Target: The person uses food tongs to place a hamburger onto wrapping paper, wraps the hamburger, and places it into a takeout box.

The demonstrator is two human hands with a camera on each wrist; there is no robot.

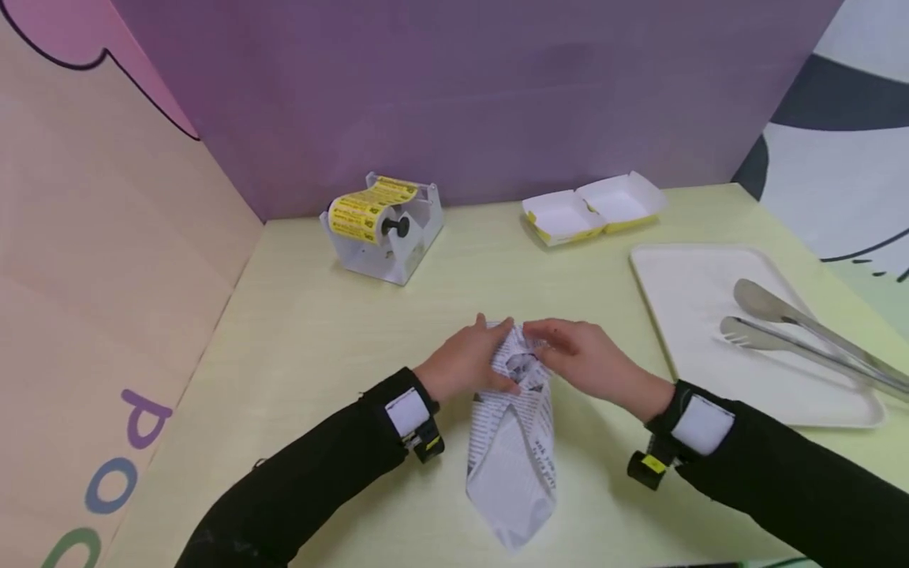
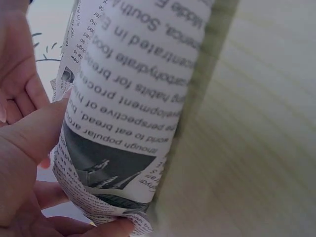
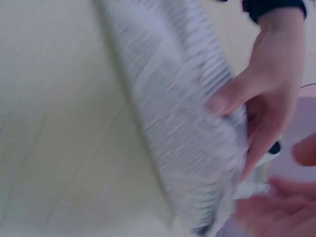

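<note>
A long wrapped packet in newsprint paper (image 1: 513,473) lies lengthwise on the table, its near end folded to a point. My left hand (image 1: 465,361) grips the far part from the left side, thumb on top. In the left wrist view, the left fingers curl under the end of the printed paper (image 2: 128,84). My right hand (image 1: 585,359) is at the far right edge of the packet, fingers slightly bent. The right wrist view shows the right fingers (image 3: 281,207) spread beside the paper's end. What is inside the wrapping is hidden.
A white tray (image 1: 682,315) on the right holds metal serving tongs (image 1: 802,319) whose handles stick out past its edge. Behind stand a yellow label roll (image 1: 358,217) in a clear dispenser (image 1: 419,244) and an open white-and-yellow carton (image 1: 625,197). A purple wall (image 1: 461,95) closes the back.
</note>
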